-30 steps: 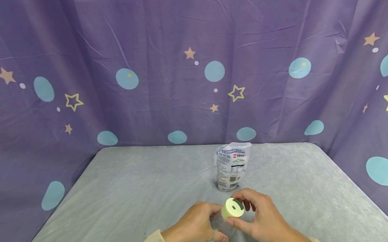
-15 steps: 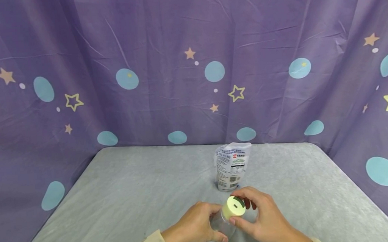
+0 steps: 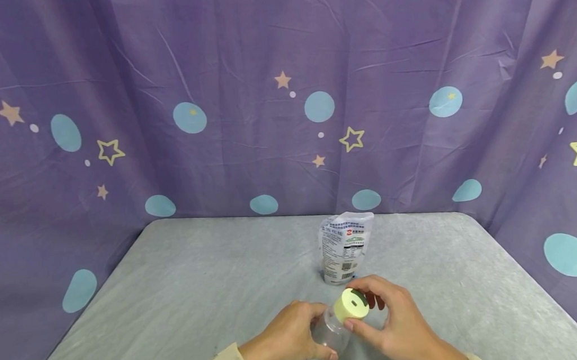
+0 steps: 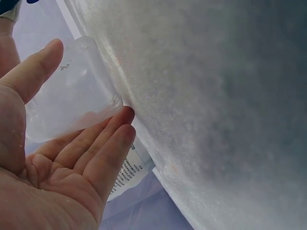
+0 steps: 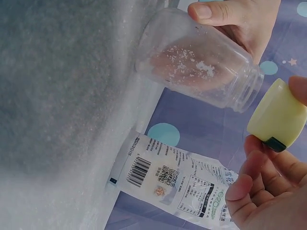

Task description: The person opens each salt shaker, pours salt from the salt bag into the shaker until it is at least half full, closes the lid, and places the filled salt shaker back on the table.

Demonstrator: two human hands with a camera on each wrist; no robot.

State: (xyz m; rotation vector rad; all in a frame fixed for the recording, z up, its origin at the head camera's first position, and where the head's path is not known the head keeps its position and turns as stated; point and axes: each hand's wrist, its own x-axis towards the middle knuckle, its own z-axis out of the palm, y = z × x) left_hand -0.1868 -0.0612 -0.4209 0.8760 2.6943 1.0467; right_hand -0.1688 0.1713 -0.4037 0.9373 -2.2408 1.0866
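A clear plastic jar (image 3: 329, 330) stands at the front of the table, with my left hand (image 3: 289, 333) gripping it between thumb and fingers. White grains cling inside the jar (image 5: 196, 67), and its threaded neck is bare in the right wrist view. My right hand (image 3: 401, 329) pinches a pale yellow lid (image 5: 277, 115) with a dark green tab between thumb and fingertips. The lid sits just off the jar's mouth, tilted, with a narrow gap between them. In the left wrist view the jar's base (image 4: 79, 91) lies between the thumb and the fingers.
Behind the hands a white printed pouch (image 3: 346, 249) stands upright on the grey-covered table (image 3: 214, 276). A purple curtain (image 3: 263, 120) with stars and blue dots hangs along the table's back and sides.
My right hand has moved slightly up and to the right with the lid, away from the jar, so more of the jar's neck shows. The left hand stays almost in place.
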